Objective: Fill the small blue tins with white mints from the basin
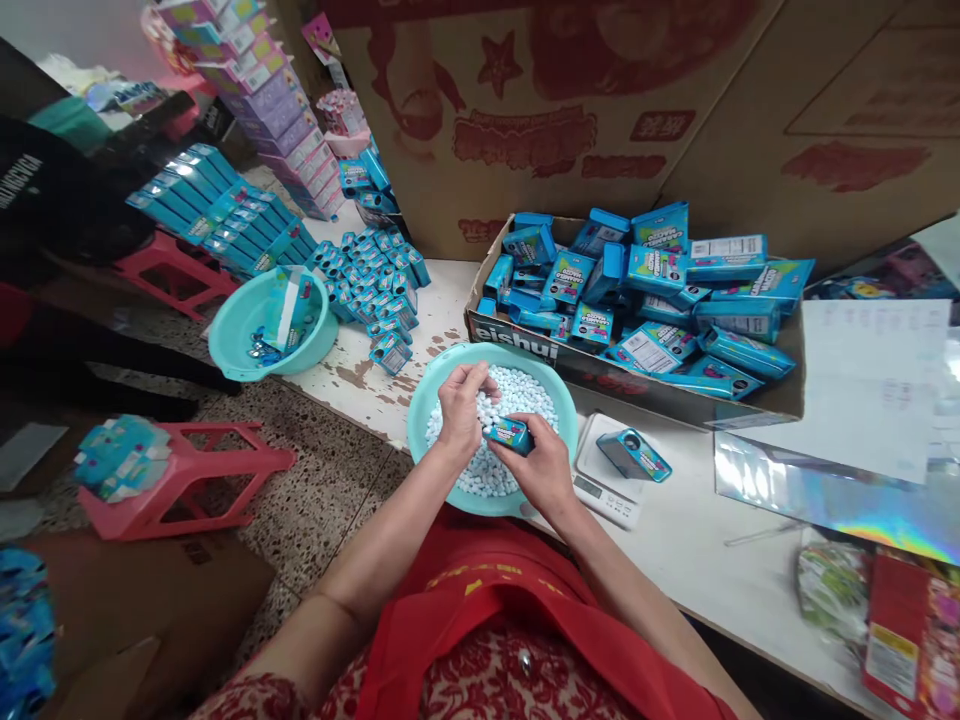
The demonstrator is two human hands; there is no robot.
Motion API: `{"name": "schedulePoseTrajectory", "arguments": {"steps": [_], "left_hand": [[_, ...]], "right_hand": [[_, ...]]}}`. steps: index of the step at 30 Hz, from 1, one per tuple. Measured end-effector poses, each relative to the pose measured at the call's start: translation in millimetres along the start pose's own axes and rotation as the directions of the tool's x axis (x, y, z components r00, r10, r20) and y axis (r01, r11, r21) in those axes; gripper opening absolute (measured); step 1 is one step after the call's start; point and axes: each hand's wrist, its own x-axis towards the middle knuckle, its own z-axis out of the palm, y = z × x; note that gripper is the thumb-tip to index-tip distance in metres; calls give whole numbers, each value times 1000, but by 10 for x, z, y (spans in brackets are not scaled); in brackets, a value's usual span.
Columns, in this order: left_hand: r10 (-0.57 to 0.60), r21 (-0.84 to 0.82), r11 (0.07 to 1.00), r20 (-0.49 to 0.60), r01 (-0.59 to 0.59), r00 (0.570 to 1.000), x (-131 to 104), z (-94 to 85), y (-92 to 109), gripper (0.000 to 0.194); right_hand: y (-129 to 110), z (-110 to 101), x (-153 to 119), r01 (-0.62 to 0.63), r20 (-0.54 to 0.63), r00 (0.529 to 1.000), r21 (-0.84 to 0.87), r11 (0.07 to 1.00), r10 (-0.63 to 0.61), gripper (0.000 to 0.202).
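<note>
My right hand [544, 465] grips a small blue candy box [510, 434], tilted over a turquoise basin [420, 400]. White candies [491, 475], small and rounded, fill the basin. Just left of the box, my left hand [461, 408] is closed, and several candies show at its fingers against the box's end. To the right of the basin, another blue box [634, 455] with a round hole in one end lies on a white digital scale [611, 500].
A long open carton [675, 405] behind the basin holds many blue boxes. Small blue boxes [375, 285] crowd the table's left part, beside a second turquoise basin [326, 335]. Red stools [217, 470] stand on the floor. A person [52, 200] is at far left.
</note>
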Motion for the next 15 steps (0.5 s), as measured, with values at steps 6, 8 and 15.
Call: {"name": "schedulePoseTrajectory", "arguments": {"steps": [6,8,15], "left_hand": [[47,36,998,-48,-45,998,1,-5,-39,28],[24,60,998,-47,-21,999,-22,19,-15,28],[2,16,1000,-28,-2,1000,-55,56,162,40]], "right_hand": [[79,18,66,31,13,999,11,999,-31,36],[89,17,118,52,9,999,15,999,-53,41],[136,30,298,-98,83,992,21,995,96,50]]}}
